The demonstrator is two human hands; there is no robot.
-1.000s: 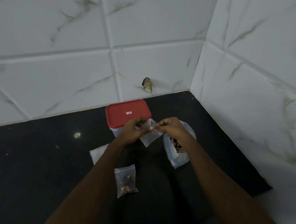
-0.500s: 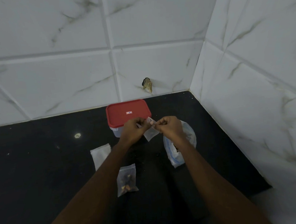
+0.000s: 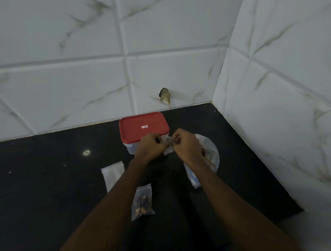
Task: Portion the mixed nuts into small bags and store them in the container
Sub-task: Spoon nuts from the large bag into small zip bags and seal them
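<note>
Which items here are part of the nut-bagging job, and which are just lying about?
In the job:
small bag, pinched by left hand and right hand
large nut bag
filled bag on the counter
empty bags
red-lidded container

Just there:
chipped hole in the wall tile
light glint on the counter

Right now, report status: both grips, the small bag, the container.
Left grip and right grip both pinch small bag at its top, above counter. One filled bag lies on counter. Container shut, red lid bars storing.
</note>
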